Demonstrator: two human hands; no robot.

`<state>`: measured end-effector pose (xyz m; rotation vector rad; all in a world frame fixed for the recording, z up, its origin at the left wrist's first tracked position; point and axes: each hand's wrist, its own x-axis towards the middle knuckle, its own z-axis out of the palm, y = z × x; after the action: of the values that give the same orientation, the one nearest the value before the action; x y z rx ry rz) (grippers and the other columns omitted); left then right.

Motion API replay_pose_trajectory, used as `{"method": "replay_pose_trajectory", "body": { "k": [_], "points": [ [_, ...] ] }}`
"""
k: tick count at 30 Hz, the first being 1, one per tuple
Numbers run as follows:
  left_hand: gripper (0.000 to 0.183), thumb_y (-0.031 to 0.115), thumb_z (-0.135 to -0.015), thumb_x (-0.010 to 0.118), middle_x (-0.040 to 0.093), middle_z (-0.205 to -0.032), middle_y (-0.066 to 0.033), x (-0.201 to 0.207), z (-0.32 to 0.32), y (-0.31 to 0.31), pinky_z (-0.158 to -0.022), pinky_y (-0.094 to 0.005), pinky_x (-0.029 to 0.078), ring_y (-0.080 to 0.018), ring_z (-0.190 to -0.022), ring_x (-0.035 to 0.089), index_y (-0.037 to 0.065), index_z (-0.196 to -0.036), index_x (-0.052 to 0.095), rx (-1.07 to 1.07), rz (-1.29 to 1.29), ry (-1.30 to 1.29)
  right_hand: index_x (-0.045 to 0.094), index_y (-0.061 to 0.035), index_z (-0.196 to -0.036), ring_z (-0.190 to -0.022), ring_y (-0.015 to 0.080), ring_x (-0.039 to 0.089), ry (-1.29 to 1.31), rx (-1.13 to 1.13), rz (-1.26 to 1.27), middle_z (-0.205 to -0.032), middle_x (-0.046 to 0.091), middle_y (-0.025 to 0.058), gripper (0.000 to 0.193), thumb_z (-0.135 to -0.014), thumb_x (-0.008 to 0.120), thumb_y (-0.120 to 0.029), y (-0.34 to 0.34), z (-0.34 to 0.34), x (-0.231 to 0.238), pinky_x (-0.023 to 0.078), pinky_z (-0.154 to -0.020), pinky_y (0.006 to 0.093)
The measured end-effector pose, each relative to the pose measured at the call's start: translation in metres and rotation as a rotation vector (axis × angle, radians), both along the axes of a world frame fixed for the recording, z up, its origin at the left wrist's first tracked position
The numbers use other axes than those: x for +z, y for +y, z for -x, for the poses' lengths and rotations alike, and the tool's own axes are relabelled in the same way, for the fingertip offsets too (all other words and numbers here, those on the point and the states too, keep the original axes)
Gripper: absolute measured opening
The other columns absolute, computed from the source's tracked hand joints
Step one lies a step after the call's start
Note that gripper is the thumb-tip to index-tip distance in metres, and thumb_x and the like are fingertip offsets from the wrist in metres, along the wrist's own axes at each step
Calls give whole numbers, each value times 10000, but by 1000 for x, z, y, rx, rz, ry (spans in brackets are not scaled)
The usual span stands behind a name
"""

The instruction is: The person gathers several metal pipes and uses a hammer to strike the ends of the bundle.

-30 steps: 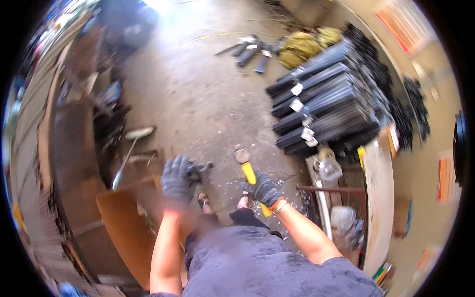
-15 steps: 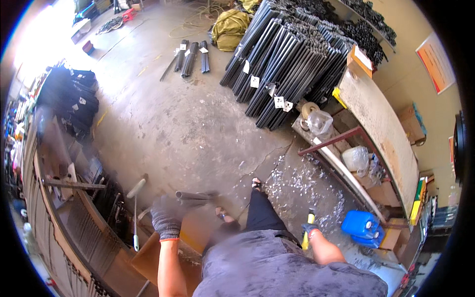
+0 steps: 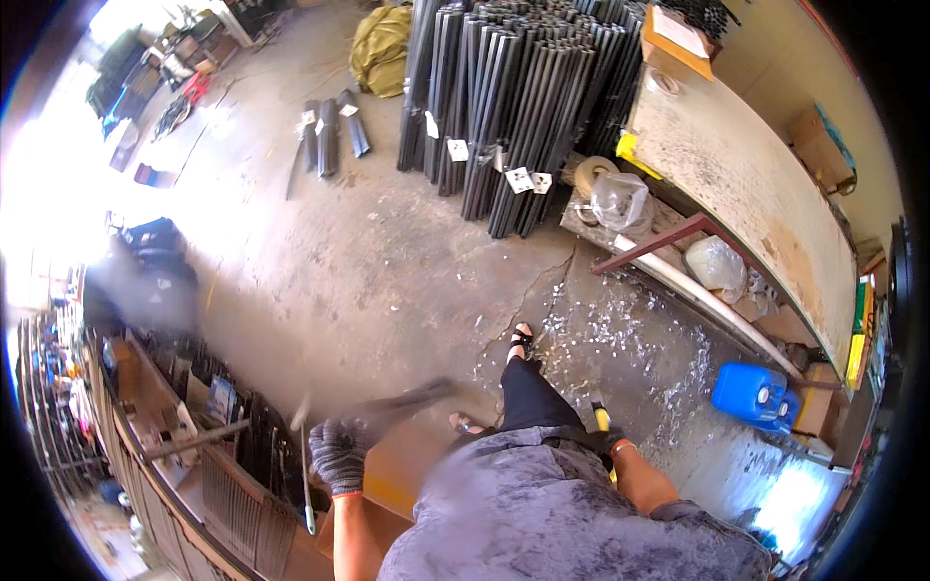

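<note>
My left hand [image 3: 339,457], in a grey knit glove with an orange cuff, is curled closed at the lower left. Dark tubing [image 3: 412,402] runs from its fingers toward my feet; a smear blurs where they meet. Just below lies an open cardboard box [image 3: 392,474]. A thin rod with a pale handle [image 3: 308,474] stands left of the glove. Low at my right side, my right hand [image 3: 614,445], also in a dark glove, is closed around a yellow and black stick-like tool [image 3: 602,418]. My torso hides part of that tool.
Bundled dark tubes [image 3: 523,116] stand upright ahead, with shorter bundles [image 3: 327,140] on the floor. A worn workbench [image 3: 746,194] borders the right, above a blue jerrycan [image 3: 746,389]. White scraps [image 3: 668,387] litter the floor. A rack [image 3: 174,455] lines the left.
The view has turned and shifted, so the benches and bundles sit differently. Both hands remain closed and low; the dark tubing now slants up to the right from the left glove.
</note>
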<state>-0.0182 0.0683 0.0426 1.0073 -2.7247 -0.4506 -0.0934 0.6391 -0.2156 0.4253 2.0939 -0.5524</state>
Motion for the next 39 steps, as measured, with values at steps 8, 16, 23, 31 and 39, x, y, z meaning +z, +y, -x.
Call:
{"method": "replay_pose_trajectory", "body": {
  "k": [8, 16, 23, 31, 39],
  "points": [
    [365, 29, -669, 785, 500, -857, -32, 46, 108, -23, -741, -269, 456, -152, -780, 531, 27, -948, 550, -161, 103, 56, 642, -21, -780, -507, 202, 563, -110, -316, 34, -610, 599, 77, 320, -720, 789, -299, -83, 164, 79, 439, -497, 374],
    [198, 215, -786, 676, 579, -891, -61, 105, 263, -38, -631, -369, 490, -249, -745, 585, 64, -856, 569, -146, 157, 240, 586, 6, -759, -390, 244, 511, -80, -658, 100, -522, 529, 111, 251, -725, 767, -164, -35, 200, 45, 406, -391, 397],
    [486, 194, -658, 806, 562, -974, -85, 107, 419, -68, -739, -340, 500, -214, -853, 589, 70, -1078, 594, -265, -79, 299, 562, -18, -666, -381, 275, 514, -23, -915, 156, -512, 533, 123, 234, -736, 740, -154, -12, 159, 34, 396, -377, 410],
    [590, 330, -629, 794, 574, -1062, -115, 77, 617, -104, -800, -406, 490, -310, -944, 581, 133, -1144, 583, -444, 109, 104, 579, -18, -703, -397, 258, 527, -142, -1199, 78, -525, 548, 105, 240, -754, 731, -197, -72, 120, 66, 413, -386, 389],
    [784, 215, -641, 754, 480, -1238, -186, -13, 756, -101, -882, -418, 480, -356, -1024, 550, 149, -1345, 416, -750, -109, 126, 626, -8, -729, -434, 226, 516, -74, -1285, 12, -554, 561, 77, 251, -756, 734, -233, -195, 139, 75, 404, -430, 373]
  ]
}}
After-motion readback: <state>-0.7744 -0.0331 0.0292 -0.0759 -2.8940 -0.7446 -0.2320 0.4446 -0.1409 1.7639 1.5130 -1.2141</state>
